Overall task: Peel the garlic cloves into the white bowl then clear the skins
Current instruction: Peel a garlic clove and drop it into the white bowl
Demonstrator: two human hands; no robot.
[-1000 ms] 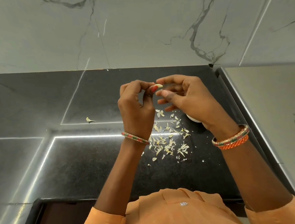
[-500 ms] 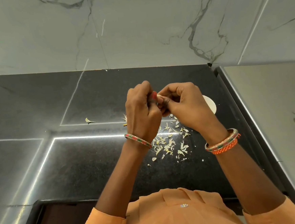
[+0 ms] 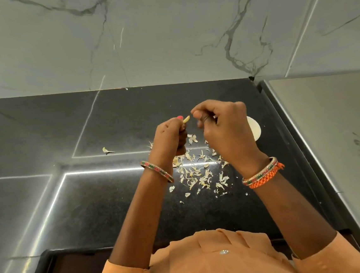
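Note:
My left hand [image 3: 170, 137] pinches a pale garlic clove [image 3: 186, 119], whose tip sticks up between thumb and fingers. My right hand [image 3: 224, 130] is just right of the clove with curled fingers; I cannot tell whether it holds a bit of skin. Both hands hover above the black counter. The white bowl [image 3: 254, 128] stands behind my right hand, and only its right part shows. A scatter of garlic skins [image 3: 199, 173] lies on the counter under and in front of the hands.
One stray skin [image 3: 106, 150] lies apart on the left of the black counter [image 3: 93, 199]. A marble wall [image 3: 166, 34] rises behind. A grey steel surface [image 3: 325, 135] flanks the counter on the right. The counter's front edge is near my orange shirt.
My hands were pressed together over the clove and have drawn slightly apart; the clove's tip now shows above my left fingers.

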